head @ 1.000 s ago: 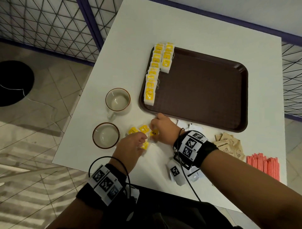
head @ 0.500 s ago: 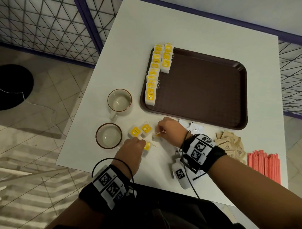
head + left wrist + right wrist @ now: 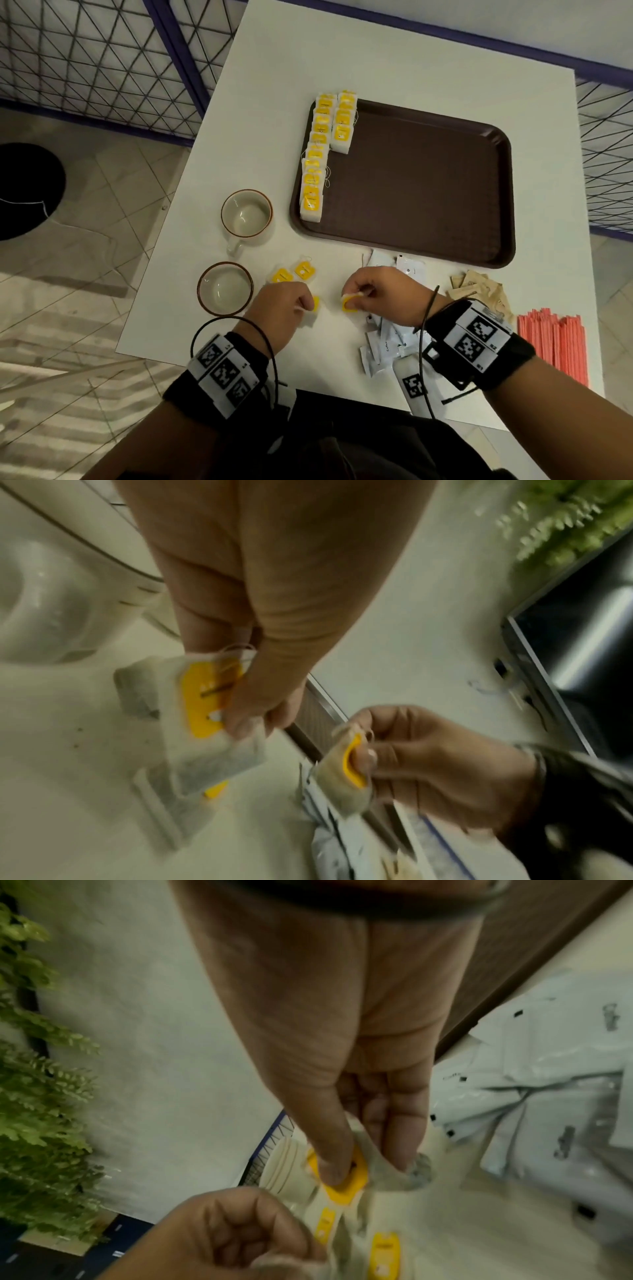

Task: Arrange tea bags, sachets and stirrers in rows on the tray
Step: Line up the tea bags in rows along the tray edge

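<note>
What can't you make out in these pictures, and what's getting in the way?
- Print on tea bag tags: head view, too small.
- White sachets: head view, partly hidden under right hand.
- Tea bag in left hand: left wrist view, motion-blurred.

Tray (image 3: 428,192): we find it on the desk (image 3: 394,61), far side.
Tea bag rows (image 3: 317,157): along the tray's left edge.
Cups (image 3: 246,214): left of the tray.
Sachets (image 3: 479,291): near side of the tray.
Stirrers (image 3: 551,342): right of the sachets.
</note>
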`<state>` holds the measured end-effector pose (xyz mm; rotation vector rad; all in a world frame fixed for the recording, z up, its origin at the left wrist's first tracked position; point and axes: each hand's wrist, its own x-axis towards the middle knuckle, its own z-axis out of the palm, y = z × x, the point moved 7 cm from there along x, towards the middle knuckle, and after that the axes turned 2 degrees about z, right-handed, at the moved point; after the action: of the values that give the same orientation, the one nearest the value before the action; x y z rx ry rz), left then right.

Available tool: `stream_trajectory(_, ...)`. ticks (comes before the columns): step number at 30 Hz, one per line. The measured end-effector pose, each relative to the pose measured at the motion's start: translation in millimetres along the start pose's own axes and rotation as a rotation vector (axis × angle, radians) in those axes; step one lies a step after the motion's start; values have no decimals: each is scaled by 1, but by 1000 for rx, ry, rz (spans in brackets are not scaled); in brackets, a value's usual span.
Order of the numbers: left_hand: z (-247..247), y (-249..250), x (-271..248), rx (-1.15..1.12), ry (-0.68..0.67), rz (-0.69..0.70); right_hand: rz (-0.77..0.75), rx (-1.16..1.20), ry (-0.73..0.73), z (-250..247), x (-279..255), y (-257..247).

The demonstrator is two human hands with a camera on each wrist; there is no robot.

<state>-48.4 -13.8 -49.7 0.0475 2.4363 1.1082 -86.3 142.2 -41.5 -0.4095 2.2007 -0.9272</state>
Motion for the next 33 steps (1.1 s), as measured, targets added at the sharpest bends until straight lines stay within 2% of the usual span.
stream_trajectory(2,-10,3,-2,-114,40,15,-76,36,-102,14,-3,-12)
stream_trajectory(5,-15,9,-3,-197,41,35,-108,57,-213,35,-1,-22)
stream_trajectory(8,-22,7,-2,-239,124,35,-124,154,-141,40,4,-25)
stream_trajectory(11,-19,-5,-6,-325,134,-44,-83,251,-53,36,6,-19)
stream_trajectory(15,-12,-13,-18,-427,99,-72,-27,296,-93,35,3,-11)
stream_trajectory(18,-22,-16,-28,-252,136,18,100,222,-138,36,1,4)
stream_trajectory(20,-27,-13,-34,-148,72,76,157,198,-172,39,-1,6)
stream_trajectory(23,-29,-10,-37,-80,-69,66,211,364,-236,54,0,-3)
stream_trajectory(25,-29,-9,-32,-25,-121,49,217,378,-122,56,10,-5)
stream_trajectory(28,-36,-5,-15,64,-77,38,159,70,63,53,29,-6)
stream_trajectory(30,-39,0,-1,134,-60,46,129,-57,73,60,36,-9)
stream_trajectory(33,-36,1,27,323,-110,36,125,-104,99,66,38,-9)
